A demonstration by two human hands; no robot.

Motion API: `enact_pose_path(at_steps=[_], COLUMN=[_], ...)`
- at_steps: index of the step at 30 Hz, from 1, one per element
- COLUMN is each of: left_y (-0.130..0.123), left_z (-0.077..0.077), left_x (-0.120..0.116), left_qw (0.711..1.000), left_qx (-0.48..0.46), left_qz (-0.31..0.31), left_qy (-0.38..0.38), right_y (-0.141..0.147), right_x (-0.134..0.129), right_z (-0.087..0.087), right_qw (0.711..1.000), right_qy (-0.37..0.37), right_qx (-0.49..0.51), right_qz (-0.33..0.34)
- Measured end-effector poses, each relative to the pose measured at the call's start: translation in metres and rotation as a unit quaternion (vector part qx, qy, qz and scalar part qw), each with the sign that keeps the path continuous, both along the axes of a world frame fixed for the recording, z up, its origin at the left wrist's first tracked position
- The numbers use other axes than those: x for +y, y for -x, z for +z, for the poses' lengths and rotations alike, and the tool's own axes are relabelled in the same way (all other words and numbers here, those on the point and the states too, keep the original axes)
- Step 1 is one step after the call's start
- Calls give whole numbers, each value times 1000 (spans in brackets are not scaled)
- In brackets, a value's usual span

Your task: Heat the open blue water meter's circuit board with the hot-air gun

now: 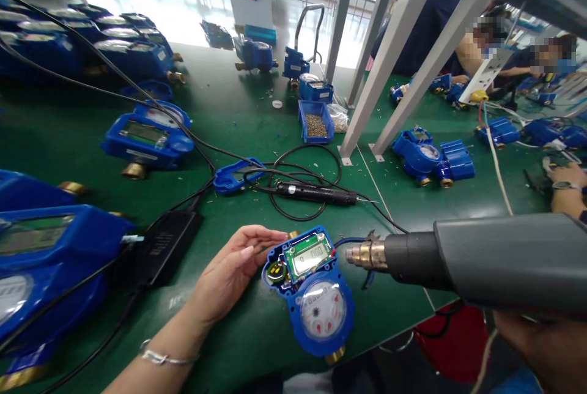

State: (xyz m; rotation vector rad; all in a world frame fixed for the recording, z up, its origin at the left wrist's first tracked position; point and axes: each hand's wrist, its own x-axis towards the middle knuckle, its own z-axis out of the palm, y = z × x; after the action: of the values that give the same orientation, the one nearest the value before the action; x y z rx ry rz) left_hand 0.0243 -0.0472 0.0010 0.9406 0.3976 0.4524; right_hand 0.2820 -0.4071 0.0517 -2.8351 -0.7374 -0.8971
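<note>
A blue water meter (324, 305) lies in front of me with its electronics box uncovered, showing a small LCD (312, 258), a green circuit board and a round battery-like part (277, 272). My left hand (238, 262) is at the box's left side, fingers stretched out toward a brass fitting. Its thumb stands apart from the housing; whether the fingertips touch the meter I cannot tell. From the right, my right hand (541, 345) grips a dark grey heat gun (504, 259), its metal nozzle pointing at the box. Part of that hand is hidden under the gun.
A black electric screwdriver (316, 193) lies behind the meter amid looped cable, beside a blue cover (236, 175). Farther back are a blue bin (316, 120) of small screws and grey posts (394, 45). Several meters and a black adapter (160, 247) lie left; co-workers sit right.
</note>
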Motion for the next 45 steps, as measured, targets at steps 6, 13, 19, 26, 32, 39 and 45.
enact_pose_path(at_steps=[6, 13, 19, 26, 32, 39, 45], left_y=[4, 8, 10, 13, 7, 10, 8], left_z=[1, -11, -17, -21, -20, -22, -25], left_x=[2, 12, 19, -26, -38, -25, -22], left_qw=[999, 995, 989, 965, 966, 967, 961], left_qx=[31, 92, 144, 132, 145, 80, 54], left_qz=[-8, 14, 13, 3, -22, -72, -72], left_qy=[-11, -25, -43, -226, -212, -233, -260], right_y=[-25, -57, -82, -125, -115, -19, 82], right_x=[25, 26, 25, 37, 47, 123, 216], right_z=[-1, -21, -32, -88, -103, -37, 6], right_qw=[997, 981, 950, 893, 901, 933, 740], right_qy=[3, -16, -30, -112, -127, -99, 88], right_qx=[79, 188, 286, 412, 398, 284, 340], right_qz=[-4, -47, -120, -141, -115, 197, 574])
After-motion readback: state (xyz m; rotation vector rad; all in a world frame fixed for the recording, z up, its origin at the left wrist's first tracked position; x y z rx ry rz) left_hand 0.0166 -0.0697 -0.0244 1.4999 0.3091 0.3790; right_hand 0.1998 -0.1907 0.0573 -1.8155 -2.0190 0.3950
